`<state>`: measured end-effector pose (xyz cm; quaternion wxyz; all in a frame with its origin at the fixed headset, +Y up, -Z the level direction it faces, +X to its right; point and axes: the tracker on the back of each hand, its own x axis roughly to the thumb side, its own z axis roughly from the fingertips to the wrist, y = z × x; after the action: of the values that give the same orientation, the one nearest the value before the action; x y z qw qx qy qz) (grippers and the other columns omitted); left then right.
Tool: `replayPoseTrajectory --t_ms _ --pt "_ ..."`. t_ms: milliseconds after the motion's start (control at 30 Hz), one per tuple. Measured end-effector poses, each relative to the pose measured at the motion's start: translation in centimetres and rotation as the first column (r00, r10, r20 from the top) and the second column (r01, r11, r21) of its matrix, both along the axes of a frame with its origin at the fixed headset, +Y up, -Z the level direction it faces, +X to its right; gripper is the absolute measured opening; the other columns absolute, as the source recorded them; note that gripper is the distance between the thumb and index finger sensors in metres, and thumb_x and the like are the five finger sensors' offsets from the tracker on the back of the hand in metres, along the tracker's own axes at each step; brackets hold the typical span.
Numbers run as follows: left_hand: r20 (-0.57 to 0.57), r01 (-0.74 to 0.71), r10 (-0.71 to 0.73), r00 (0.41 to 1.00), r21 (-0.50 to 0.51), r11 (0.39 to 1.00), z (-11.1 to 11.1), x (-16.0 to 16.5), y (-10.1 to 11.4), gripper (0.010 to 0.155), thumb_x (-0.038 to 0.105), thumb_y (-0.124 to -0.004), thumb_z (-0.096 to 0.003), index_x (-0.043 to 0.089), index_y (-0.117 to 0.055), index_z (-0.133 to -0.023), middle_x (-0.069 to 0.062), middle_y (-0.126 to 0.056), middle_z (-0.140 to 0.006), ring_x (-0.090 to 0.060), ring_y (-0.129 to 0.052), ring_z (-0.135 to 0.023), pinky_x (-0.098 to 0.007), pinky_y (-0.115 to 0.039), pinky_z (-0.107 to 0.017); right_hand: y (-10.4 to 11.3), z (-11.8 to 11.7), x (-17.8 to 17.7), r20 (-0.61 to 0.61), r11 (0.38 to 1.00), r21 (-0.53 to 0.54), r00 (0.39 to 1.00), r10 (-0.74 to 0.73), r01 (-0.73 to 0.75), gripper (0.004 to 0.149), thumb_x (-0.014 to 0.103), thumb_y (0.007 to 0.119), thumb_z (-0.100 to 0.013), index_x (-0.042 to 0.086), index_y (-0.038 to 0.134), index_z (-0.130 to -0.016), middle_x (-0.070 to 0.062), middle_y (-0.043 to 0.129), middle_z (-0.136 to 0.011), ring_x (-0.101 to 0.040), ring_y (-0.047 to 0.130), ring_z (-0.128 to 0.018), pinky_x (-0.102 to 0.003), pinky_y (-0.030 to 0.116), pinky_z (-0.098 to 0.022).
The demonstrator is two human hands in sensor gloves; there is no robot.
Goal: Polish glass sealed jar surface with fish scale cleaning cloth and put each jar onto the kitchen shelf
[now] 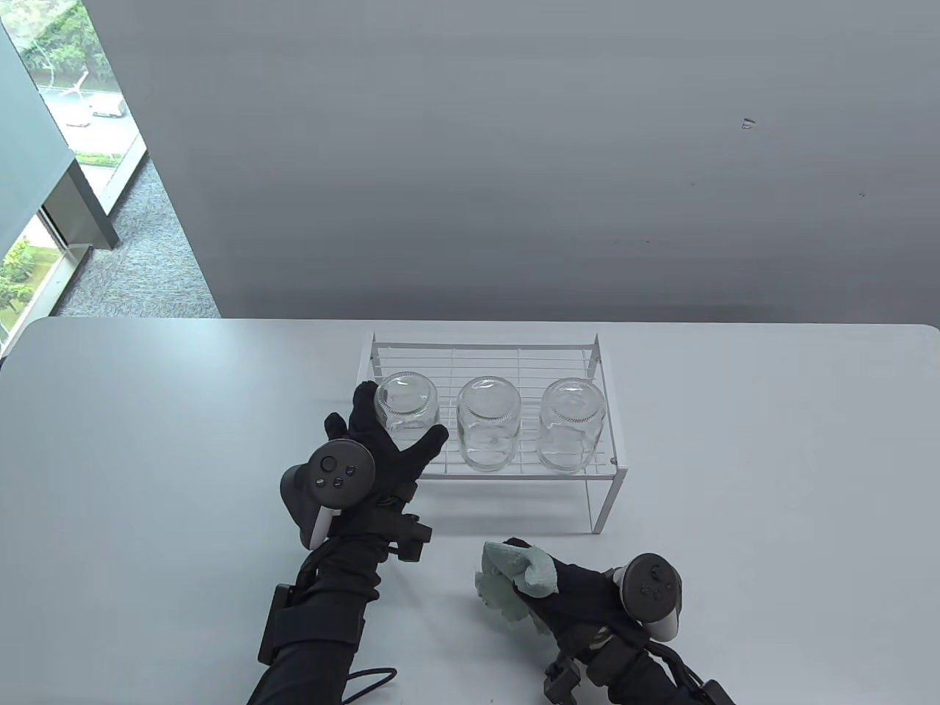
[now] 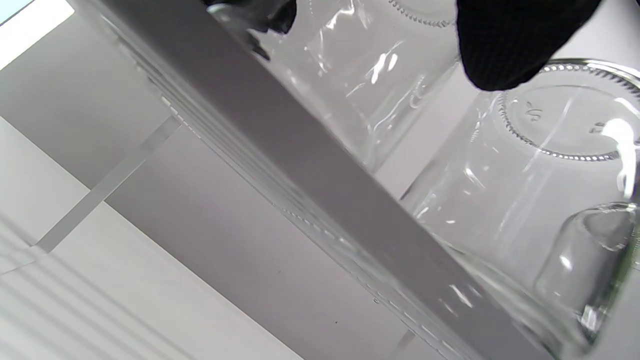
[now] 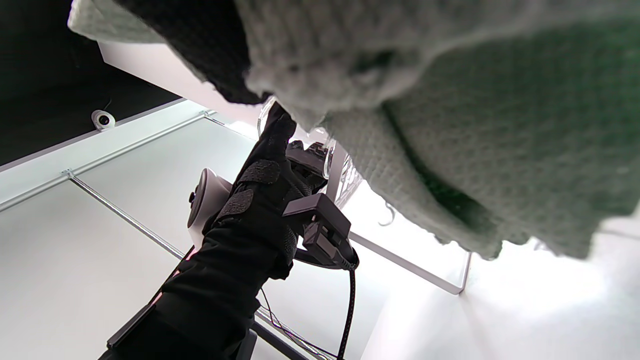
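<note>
Three clear glass jars stand upside down on the white wire shelf point(image 1: 609, 470): left jar point(image 1: 404, 400), middle jar point(image 1: 488, 426), right jar point(image 1: 571, 422). My left hand point(image 1: 396, 439) is spread around the left jar, with the fingers on its left side and the thumb stretched out at its lower right. In the left wrist view the thumb tip point(image 2: 500, 45) hangs between the left jar point(image 2: 370, 75) and the middle jar point(image 2: 525, 175). In front of the shelf, my right hand point(image 1: 558, 595) grips the bunched pale green cloth point(image 1: 514, 580) just above the table; the cloth point(image 3: 475, 125) fills the right wrist view.
The shelf's front rail point(image 2: 300, 150) runs slantwise across the left wrist view. The grey table point(image 1: 147, 440) stretches to both sides of the shelf. A wall stands behind the table, and a window is at the far left.
</note>
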<state>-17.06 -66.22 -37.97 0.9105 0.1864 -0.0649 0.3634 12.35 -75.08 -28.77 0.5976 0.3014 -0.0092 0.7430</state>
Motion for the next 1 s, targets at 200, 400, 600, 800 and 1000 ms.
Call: replayPoseTrajectory --t_ms 200,400,600,800,1000 --pt "0.008 -0.018 0.018 1.0 0.015 1.0 0.1 -0.1 -0.1 0.112 0.07 -0.081 -0.0437 0.0 -0.022 -0.107 -0.025 -0.049 -0.109 -0.045 -0.072 -0.093 -0.06 -0.026 -0.073 0.0 0.0 0.0 0.001 1.0 -0.003 1.0 -0.003 0.003 0.055 0.025 0.074 -0.052 -0.009 0.067 -0.096 -0.037 0.081 -0.076 -0.053 0.091 -0.056 -0.066 0.063 -0.047" --pt "0.061 -0.085 0.082 0.995 0.047 0.995 0.5 -0.8 -0.1 0.114 0.073 -0.08 -0.0429 0.001 -0.019 -0.108 -0.026 -0.042 -0.111 -0.049 -0.066 -0.096 -0.063 -0.027 -0.073 0.0 0.0 0.0 0.001 1.0 -0.002 1.0 -0.005 0.005 0.055 0.025 0.074 -0.052 -0.009 0.067 -0.096 -0.037 0.081 -0.076 -0.053 0.091 -0.056 -0.066 0.063 -0.047" --pt "0.163 -0.27 0.256 0.953 0.075 0.96 1.3 -2.6 -0.2 0.111 0.072 -0.077 -0.0448 0.004 -0.018 -0.108 -0.026 -0.036 -0.113 -0.049 -0.058 -0.102 -0.069 -0.031 -0.071 0.1 0.0 0.1 0.004 1.0 0.001 1.0 -0.009 0.009 0.055 0.025 0.074 -0.052 -0.009 0.067 -0.096 -0.037 0.081 -0.076 -0.053 0.091 -0.056 -0.066 0.063 -0.047" --pt "0.175 -0.299 0.271 0.947 0.164 0.94 3.5 -4.3 0.1 0.098 0.065 -0.075 -0.048 0.006 -0.025 -0.109 -0.027 -0.038 -0.112 -0.049 -0.057 -0.101 -0.07 -0.031 -0.069 0.1 0.0 0.3 0.012 1.0 0.0 1.0 -0.007 0.007 0.055 0.025 0.074 -0.052 -0.009 0.067 -0.096 -0.037 0.081 -0.076 -0.053 0.091 -0.056 -0.066 0.063 -0.047" --pt "0.2 -0.112 0.047 0.979 0.325 0.939 7.0 -3.3 0.8 0.089 0.061 -0.074 -0.0508 0.006 -0.033 -0.108 -0.029 -0.037 -0.109 -0.049 -0.057 -0.097 -0.069 -0.036 -0.068 0.4 -0.2 1.1 0.055 1.0 0.013 0.998 0.01 -0.011 0.055 0.025 0.074 -0.052 -0.009 0.067 -0.095 -0.037 0.081 -0.076 -0.053 0.091 -0.056 -0.067 0.063 -0.047"
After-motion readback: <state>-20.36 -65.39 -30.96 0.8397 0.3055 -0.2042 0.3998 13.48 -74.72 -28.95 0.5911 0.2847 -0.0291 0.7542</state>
